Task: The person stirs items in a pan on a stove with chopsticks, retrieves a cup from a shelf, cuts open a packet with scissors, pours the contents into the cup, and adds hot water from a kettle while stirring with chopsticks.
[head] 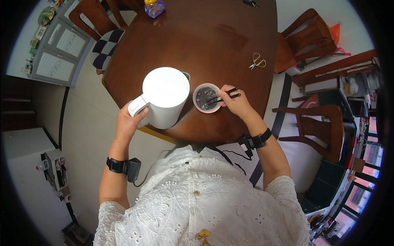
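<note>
My left hand (130, 118) is closed around the handle of a white electric kettle (166, 89), which is held over the near left edge of the wooden table, its spout side towards the bowl. A pair of black chopsticks (229, 94) is in my right hand (235, 101), their lower ends dipped in a dark grey, glossy mixture (205, 96). That mixture fills much of a white bowl with a red rim (197, 108) standing on the tabletop. The fingers of my right hand touch or nearly touch the bowl's right rim. Whether water leaves the kettle cannot be seen.
Gold-handled scissors (257, 61) lie on the wooden table (190, 46) to the right. A yellow-lidded jar in purple wrapping (154, 8) stands at the far left, and a dark object with keys (251, 3) lies at the far edge. Wooden chairs (326, 132) flank the table.
</note>
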Tool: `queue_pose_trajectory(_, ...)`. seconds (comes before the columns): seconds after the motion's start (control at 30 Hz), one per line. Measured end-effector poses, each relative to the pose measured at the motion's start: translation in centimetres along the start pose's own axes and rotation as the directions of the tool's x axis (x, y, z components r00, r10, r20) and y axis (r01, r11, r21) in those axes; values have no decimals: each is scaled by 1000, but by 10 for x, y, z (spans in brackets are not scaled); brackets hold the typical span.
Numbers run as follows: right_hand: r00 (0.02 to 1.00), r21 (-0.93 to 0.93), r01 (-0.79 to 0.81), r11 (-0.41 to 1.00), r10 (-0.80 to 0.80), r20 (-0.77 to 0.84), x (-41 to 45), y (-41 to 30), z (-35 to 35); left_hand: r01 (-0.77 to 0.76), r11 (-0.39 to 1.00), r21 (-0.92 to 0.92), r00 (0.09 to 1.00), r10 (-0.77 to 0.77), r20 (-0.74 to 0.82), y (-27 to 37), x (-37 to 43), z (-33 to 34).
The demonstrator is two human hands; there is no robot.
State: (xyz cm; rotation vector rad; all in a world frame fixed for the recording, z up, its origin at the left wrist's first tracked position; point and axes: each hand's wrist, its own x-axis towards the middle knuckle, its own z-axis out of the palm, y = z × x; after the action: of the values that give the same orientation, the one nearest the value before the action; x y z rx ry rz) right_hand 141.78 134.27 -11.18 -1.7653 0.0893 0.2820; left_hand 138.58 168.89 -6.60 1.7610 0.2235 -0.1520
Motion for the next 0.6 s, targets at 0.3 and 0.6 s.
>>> queue_pose_trajectory(0.3,997,41,-67,997,68,-31,7,3,-4,-19,1000,8,1000,19,18,-1,1,-1)
queue_pose_trajectory(0.6,998,22,-61,998,61,-4,1,3,-9,3,1000,-17,1000,-2,10,-2,0,-1)
